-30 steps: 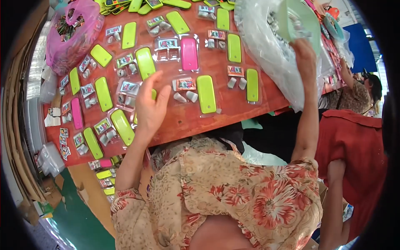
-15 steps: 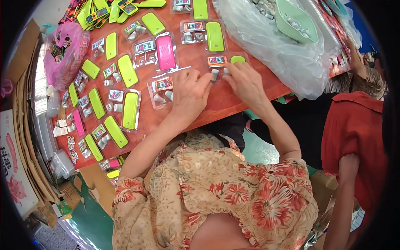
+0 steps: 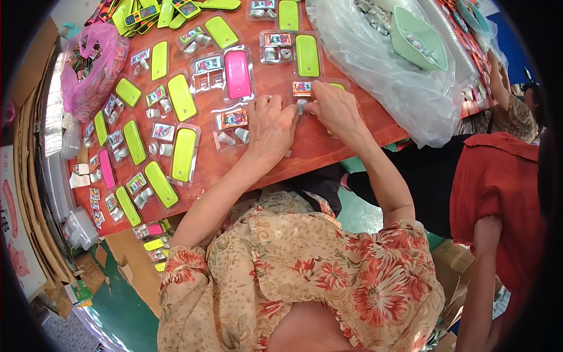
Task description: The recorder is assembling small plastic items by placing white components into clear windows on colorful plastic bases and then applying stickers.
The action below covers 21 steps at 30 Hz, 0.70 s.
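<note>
My left hand (image 3: 271, 128) is bent over the right part of a clear blister tray (image 3: 221, 142). Its thumb side reaches towards a small whitish cylinder (image 3: 301, 106), and its fingertips are hidden. That tray shows an orange picture packet (image 3: 233, 118) and two small cylinders. Across from it my right hand (image 3: 339, 110) is closed, thumb and fingers bent inward against the cylinder's right side. Beneath the right hand lies another tray, mostly covered, with an orange packet (image 3: 302, 88) at its top left and a sliver of a yellow-green toy phone (image 3: 336, 86).
Several filled trays with a pink toy phone (image 3: 237, 73) or yellow-green ones (image 3: 180, 97) spread leftward over the red table (image 3: 328, 155). A pink bag (image 3: 111, 73) stands far left. A clear plastic bag (image 3: 375, 76) and green basket (image 3: 404, 47) are at right, beside a person in red (image 3: 492, 176).
My right hand has moved slightly left and down, its thumb now beside the cylinder. Only one cylinder shows between my hands where two showed before. The whole view has shifted a little.
</note>
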Motion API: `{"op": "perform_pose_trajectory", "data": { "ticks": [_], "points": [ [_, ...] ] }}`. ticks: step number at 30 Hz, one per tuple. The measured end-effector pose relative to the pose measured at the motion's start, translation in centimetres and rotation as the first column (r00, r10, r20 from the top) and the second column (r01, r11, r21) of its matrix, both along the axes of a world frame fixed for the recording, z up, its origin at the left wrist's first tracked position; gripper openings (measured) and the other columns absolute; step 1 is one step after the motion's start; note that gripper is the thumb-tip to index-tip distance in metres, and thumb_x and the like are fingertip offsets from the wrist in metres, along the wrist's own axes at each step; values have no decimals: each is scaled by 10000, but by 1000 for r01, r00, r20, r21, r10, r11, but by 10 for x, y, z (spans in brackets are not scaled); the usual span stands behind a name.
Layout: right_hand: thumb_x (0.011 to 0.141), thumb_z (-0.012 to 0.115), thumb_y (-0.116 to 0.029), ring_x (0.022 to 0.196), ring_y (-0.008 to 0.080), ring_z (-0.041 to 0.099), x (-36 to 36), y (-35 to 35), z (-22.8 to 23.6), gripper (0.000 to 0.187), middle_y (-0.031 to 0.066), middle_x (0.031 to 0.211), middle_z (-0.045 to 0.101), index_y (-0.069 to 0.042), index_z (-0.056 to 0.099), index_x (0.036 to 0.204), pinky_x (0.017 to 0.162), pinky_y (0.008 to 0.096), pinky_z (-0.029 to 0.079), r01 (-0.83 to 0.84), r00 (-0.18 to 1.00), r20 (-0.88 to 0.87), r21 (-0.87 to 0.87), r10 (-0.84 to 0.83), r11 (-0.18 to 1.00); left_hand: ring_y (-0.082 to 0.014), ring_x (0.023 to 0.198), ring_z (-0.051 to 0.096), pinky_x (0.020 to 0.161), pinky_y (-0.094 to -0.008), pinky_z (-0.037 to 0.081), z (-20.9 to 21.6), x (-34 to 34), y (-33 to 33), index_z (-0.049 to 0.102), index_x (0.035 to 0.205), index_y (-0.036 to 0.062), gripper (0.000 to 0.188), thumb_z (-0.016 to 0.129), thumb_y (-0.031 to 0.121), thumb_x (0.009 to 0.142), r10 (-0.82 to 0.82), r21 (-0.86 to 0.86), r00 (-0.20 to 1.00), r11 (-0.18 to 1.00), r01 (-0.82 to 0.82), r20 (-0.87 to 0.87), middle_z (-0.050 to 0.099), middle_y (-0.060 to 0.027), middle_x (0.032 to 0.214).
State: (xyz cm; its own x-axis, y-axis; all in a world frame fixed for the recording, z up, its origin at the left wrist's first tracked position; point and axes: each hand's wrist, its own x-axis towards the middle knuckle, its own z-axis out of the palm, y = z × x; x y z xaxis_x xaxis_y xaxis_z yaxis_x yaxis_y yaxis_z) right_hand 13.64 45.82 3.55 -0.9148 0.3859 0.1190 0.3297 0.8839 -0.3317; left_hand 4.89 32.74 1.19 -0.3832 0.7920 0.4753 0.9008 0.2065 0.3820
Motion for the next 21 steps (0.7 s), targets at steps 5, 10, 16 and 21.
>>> {"op": "perform_pose_trajectory", "data": {
  "ticks": [5, 10, 16, 21],
  "points": [
    [741, 596, -105, 708, 229, 561, 10, 13, -5, 144, 106, 758, 564, -20, 581, 857, 619, 300, 424, 35, 976, -188, -373, -113, 927, -255, 777, 450, 693, -384, 323, 1, 0, -3, 613, 776, 70, 108, 581, 150, 710, -12, -17, 1000, 1000, 12, 1, 469, -90, 737],
    [727, 600, -85, 759, 243, 556, 8, 5, -1, 131, 75, 811, 563, -45, 586, 850, 644, 316, 434, -63, 986, -163, -175, 34, 983, -255, 777, 448, 686, -385, 319, 1, 0, -5, 600, 766, 68, 104, 537, 108, 694, -8, -14, 996, 1000, 6, -91, 462, -101, 733],
    [707, 575, -118, 726, 259, 517, -4, -4, -14, 69, 76, 711, 508, -58, 554, 732, 606, 377, 424, -166, 966, -191, 64, 175, 984, -269, 809, 452, 719, -392, 332, 8, -2, -8, 594, 781, 59, 118, 541, 97, 682, 31, -6, 996, 999, -32, -86, 480, -112, 776],
    [699, 537, -98, 719, 255, 510, -12, -6, -17, 54, 85, 704, 498, -49, 541, 721, 607, 378, 414, -199, 956, -189, 143, 224, 969, -283, 876, 455, 770, -407, 331, 17, -6, -30, 601, 832, 57, 167, 602, 98, 670, 63, 1, 998, 998, -63, 10, 506, -114, 855]
  ]
}}
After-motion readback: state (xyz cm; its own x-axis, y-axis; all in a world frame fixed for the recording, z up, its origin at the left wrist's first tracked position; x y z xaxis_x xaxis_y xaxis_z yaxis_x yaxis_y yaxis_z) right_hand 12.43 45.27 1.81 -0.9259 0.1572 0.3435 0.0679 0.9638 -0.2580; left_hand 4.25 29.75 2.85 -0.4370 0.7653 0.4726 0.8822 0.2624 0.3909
